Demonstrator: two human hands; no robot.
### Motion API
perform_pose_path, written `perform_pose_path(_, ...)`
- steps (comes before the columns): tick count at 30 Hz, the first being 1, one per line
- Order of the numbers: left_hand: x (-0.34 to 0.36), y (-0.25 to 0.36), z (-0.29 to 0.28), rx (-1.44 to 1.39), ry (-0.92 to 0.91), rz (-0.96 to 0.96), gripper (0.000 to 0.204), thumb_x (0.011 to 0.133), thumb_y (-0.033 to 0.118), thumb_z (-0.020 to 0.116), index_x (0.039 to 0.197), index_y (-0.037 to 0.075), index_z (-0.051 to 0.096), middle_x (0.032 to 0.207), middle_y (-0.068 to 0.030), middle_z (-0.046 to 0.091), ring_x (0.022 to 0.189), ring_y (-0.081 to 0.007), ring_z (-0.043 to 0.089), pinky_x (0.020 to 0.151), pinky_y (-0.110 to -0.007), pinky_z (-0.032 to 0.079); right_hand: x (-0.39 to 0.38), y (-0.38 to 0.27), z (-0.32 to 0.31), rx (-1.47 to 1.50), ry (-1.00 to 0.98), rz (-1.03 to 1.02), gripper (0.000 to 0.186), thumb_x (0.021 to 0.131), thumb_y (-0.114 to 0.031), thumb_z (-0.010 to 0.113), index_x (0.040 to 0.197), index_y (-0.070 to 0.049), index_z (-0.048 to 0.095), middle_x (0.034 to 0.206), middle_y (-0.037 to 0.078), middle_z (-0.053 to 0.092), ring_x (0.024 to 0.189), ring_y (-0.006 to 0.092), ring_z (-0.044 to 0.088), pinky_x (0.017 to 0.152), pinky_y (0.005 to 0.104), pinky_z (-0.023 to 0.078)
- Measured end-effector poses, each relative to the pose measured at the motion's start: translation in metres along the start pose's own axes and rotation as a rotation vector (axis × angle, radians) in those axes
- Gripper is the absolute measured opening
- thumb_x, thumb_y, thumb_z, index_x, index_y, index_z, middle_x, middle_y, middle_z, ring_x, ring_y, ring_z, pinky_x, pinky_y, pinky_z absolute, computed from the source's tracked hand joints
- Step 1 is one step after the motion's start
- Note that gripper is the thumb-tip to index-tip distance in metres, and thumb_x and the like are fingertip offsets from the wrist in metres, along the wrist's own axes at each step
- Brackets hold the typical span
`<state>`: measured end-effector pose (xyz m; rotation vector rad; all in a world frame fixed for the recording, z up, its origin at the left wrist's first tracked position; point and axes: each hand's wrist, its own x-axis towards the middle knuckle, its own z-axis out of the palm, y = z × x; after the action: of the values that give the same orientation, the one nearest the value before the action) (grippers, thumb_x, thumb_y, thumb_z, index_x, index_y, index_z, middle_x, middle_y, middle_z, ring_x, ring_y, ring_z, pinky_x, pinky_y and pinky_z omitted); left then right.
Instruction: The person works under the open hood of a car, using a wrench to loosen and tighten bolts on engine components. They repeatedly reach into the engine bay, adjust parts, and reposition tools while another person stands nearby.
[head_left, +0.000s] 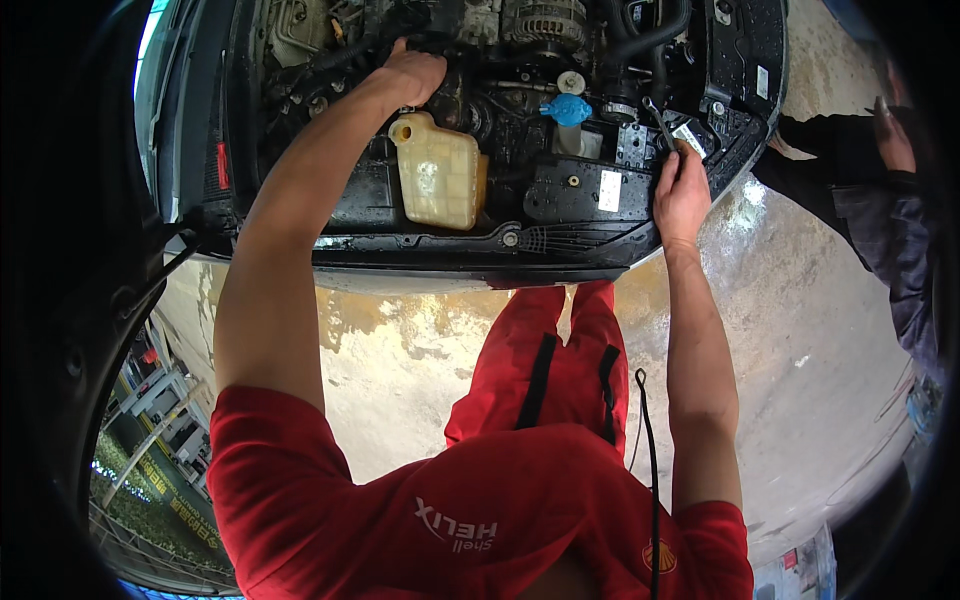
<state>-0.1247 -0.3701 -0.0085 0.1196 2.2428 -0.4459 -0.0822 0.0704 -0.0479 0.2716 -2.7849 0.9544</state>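
Observation:
Deep among the dark hoses and engine parts (480, 75), my left hand (410, 75) has bent fingers; what they grip is hidden. Just below it sits a translucent yellowish plastic reservoir (435, 170) with an open neck. At the right side of the engine bay my right hand (683, 195) is closed on a metal wrench (662, 125), its head pointing toward the upper left. To the left of that wrench are a blue cap (566, 108) on a washer neck and a black panel (540, 190) with a white label.
The bay's front rim (460, 270) spans between me and the engine. At the right stands another person in dark clothing (870, 230), one hand (893, 150) raised beside the car. The raised hood (70, 360) is at left; a black cord (650, 450) hangs near my body over the concrete floor (780, 380).

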Motion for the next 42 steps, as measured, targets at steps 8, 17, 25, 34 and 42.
perform_pose_path(8,-0.014,0.004,-0.002,-0.007,0.048,-0.006,0.084,0.086,0.011,0.081,0.16,0.007,0.039,0.133,-0.0161,0.069,0.135,-0.0356,0.057,0.127,-0.06,0.019,-0.001,0.001,0.003,0.014,0.017,-0.005,0.024,0.105,-0.017,0.06,0.125,-0.007,0.065,0.107,0.019,0.074,0.096,0.0394,0.071,0.087,0.046,0.056)
perform_pose_path(17,-0.006,-0.003,-0.008,-0.021,-0.033,0.035,0.072,0.089,-0.001,0.065,0.158,0.008,0.044,0.119,-0.0116,0.074,0.132,-0.0343,0.058,0.127,-0.06,0.022,0.0,-0.002,0.0,0.006,0.004,0.008,0.024,0.105,-0.018,0.059,0.126,-0.007,0.065,0.108,0.019,0.074,0.098,0.0401,0.071,0.087,0.0464,0.056)
perform_pose_path(25,-0.018,0.002,0.005,0.054,0.171,0.021,0.072,0.087,0.009,0.079,0.151,0.001,0.048,0.111,-0.0188,0.075,0.13,-0.0395,0.06,0.125,-0.062,0.023,-0.001,0.0,0.0,0.018,0.001,0.016,0.024,0.105,-0.017,0.06,0.126,-0.008,0.065,0.104,0.019,0.073,0.096,0.0402,0.07,0.086,0.0469,0.055)
perform_pose_path(34,-0.028,0.012,-0.009,0.05,0.072,-0.026,0.065,0.093,-0.004,0.057,0.156,0.005,0.044,0.145,-0.0159,0.063,0.139,-0.037,0.055,0.128,-0.062,0.017,0.0,-0.002,-0.001,0.015,0.001,0.028,0.023,0.104,-0.018,0.06,0.123,-0.007,0.067,0.104,0.019,0.074,0.096,0.0394,0.07,0.086,0.0465,0.055)
perform_pose_path(42,-0.015,0.0,-0.007,-0.037,0.014,0.007,0.066,0.091,-0.003,0.059,0.154,0.011,0.047,0.131,-0.0136,0.07,0.134,-0.0325,0.059,0.127,-0.062,0.018,0.0,0.0,0.001,0.011,0.009,0.025,0.023,0.104,-0.018,0.061,0.123,-0.007,0.067,0.102,0.018,0.074,0.094,0.0386,0.07,0.085,0.0467,0.055)
